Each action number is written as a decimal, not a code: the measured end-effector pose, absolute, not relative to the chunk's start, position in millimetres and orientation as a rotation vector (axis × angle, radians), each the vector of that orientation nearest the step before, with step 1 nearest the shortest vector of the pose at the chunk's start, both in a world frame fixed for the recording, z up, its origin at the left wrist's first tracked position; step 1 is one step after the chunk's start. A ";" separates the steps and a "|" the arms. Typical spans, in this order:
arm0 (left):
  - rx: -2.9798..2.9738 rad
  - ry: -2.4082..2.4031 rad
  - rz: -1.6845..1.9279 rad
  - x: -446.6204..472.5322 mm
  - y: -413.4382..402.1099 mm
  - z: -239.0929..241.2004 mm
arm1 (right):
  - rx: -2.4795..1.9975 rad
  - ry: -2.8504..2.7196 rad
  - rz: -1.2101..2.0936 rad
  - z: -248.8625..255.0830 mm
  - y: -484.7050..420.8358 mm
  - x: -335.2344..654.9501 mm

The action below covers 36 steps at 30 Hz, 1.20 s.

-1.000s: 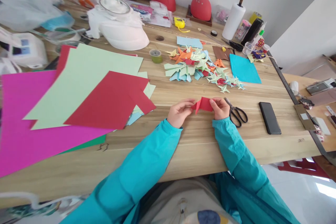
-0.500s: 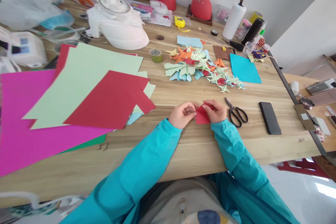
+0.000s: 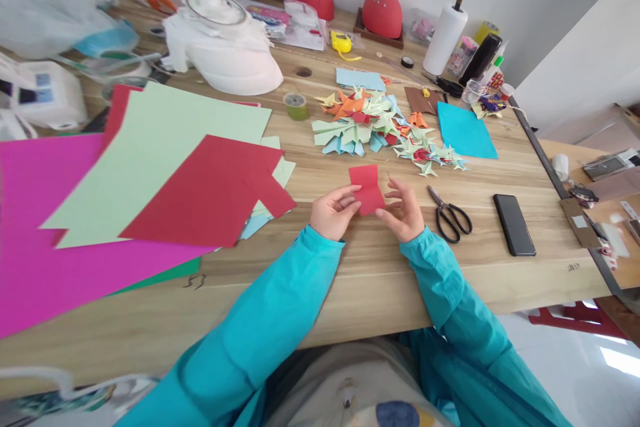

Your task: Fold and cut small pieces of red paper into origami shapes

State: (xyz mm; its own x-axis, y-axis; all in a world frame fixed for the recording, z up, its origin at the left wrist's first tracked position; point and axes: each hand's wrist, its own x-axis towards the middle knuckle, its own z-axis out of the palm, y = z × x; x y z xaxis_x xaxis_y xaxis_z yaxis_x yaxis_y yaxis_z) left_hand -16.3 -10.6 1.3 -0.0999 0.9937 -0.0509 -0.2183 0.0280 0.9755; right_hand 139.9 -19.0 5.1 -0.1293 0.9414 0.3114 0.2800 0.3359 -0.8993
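A small piece of red paper (image 3: 369,190) with a crease across its middle is partly unfolded above the table. My left hand (image 3: 334,211) pinches its left edge between thumb and fingers. At the paper's lower right corner is my right hand (image 3: 403,211), fingers apart and thumb tip at the edge; whether it touches cannot be made out. Beyond both hands lies a heap of folded paper shapes (image 3: 370,121) in green, orange, blue and red. Scissors (image 3: 450,215) with black handles rest to the right of my right hand.
Large sheets of red paper (image 3: 207,190), green paper (image 3: 165,127) and magenta paper (image 3: 100,280) overlap on the left. A phone (image 3: 515,225) lies at right, with blue paper squares (image 3: 466,130) behind. A roll of tape (image 3: 296,107) and a yellow tape measure (image 3: 341,42) sit farther back.
The red paper has been opened out from a smaller folded shape and moved slightly left and away from me. My right hand's fingers have spread off the paper's top.
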 end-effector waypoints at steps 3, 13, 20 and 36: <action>0.936 1.123 1.388 -15.7 -11.1 2.0 | -1.059 -1.864 0.772 4.1 -22.3 135.1; 1.167 1.184 1.354 -11.1 -16.4 0.1 | -1.063 -1.868 0.595 -5.3 -17.6 132.7; 1.161 1.164 1.283 -13.5 -14.7 -0.8 | -1.121 -1.737 0.653 0.9 -19.4 133.2; 1.114 1.065 1.267 -9.1 -20.5 6.8 | -1.146 -1.305 1.001 -6.4 -13.8 133.1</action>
State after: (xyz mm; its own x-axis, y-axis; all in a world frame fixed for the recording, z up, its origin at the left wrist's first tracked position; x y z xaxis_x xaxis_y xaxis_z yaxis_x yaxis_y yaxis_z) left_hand -9.1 -20.5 6.8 0.0280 0.9995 0.0138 -0.1580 -0.0092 0.9874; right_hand 133.1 -13.8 -6.4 0.0438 0.9817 0.1853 0.0756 0.1817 -0.9804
